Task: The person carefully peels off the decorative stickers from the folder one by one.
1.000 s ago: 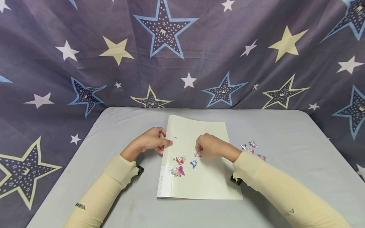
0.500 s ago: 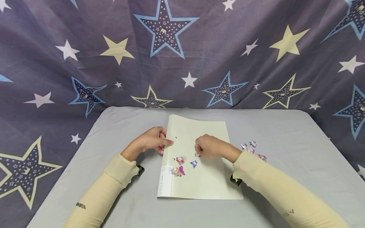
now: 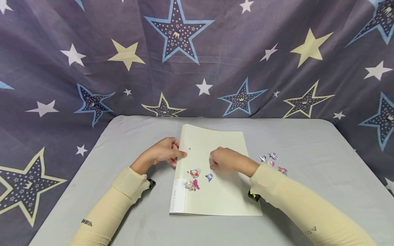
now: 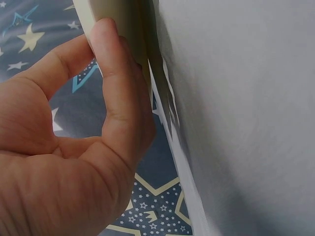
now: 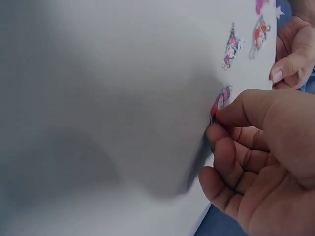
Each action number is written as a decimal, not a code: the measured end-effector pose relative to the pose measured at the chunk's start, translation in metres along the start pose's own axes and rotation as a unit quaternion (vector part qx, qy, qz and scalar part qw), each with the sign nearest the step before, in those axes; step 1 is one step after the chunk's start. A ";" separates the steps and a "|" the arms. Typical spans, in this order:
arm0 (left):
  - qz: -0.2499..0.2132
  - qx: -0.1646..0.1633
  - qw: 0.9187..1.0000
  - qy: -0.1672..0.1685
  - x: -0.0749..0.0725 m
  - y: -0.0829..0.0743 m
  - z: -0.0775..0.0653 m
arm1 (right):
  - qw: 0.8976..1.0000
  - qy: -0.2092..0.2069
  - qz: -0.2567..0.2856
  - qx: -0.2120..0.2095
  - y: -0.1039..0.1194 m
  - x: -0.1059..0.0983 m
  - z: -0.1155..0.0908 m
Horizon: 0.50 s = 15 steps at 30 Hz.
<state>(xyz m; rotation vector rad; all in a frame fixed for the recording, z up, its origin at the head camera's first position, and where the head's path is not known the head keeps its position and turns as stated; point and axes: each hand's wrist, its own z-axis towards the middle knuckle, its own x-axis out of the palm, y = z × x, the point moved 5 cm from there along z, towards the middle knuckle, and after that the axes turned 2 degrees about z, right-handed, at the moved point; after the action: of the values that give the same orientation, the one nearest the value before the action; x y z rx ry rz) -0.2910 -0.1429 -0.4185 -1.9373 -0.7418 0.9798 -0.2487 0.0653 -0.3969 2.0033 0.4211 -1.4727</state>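
A cream clip file folder [image 3: 221, 201] lies on the table with its spine to the left. My left hand [image 3: 166, 151] grips that spine, thumb on the cover and fingers curled behind it. Over the middle of the cover, my right hand [image 3: 227, 160] pinches a small red and pink cartoon sticker [image 5: 221, 101] between thumb and index finger, close to the surface. Left of these fingers are a blue sticker [image 3: 209, 177], a red sticker [image 3: 195, 173] and a pink and green sticker [image 3: 192, 185] on the cover. In the head view my right hand hides most of the pinched sticker.
Several loose shiny stickers [image 3: 270, 163] lie on the grey cloth-covered table [image 3: 307, 143], right of the folder near my right forearm. A dark star-patterned curtain [image 3: 215, 51] hangs behind the table. A white label [image 3: 178, 196] sits at the spine's near end.
My right hand has dipped slightly toward me over the cover, and less of the pinched sticker shows. The left hand and the folder stay in place.
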 end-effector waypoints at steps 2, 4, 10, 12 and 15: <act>0.000 0.000 1.000 0.000 0.000 0.000 0.000 | 1.000 0.007 -0.018 0.008 0.000 0.002 0.001; -0.001 0.000 1.000 -0.001 0.000 0.001 0.000 | 0.999 0.010 -0.039 0.012 0.001 0.004 0.002; -0.004 0.000 1.000 -0.002 0.000 0.001 0.002 | 0.999 0.009 -0.035 0.000 0.002 0.001 0.002; -0.005 0.000 1.000 -0.002 0.000 0.002 0.002 | 1.000 0.006 -0.024 -0.003 0.002 -0.002 0.001; -0.004 0.000 1.000 -0.002 -0.001 0.002 0.002 | 1.000 -0.005 -0.025 -0.016 0.003 -0.005 0.000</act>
<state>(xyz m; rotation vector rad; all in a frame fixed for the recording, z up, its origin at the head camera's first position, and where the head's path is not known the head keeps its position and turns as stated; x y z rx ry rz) -0.2928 -0.1435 -0.4203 -1.9319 -0.7512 0.9784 -0.2486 0.0630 -0.3911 1.9731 0.4905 -1.4950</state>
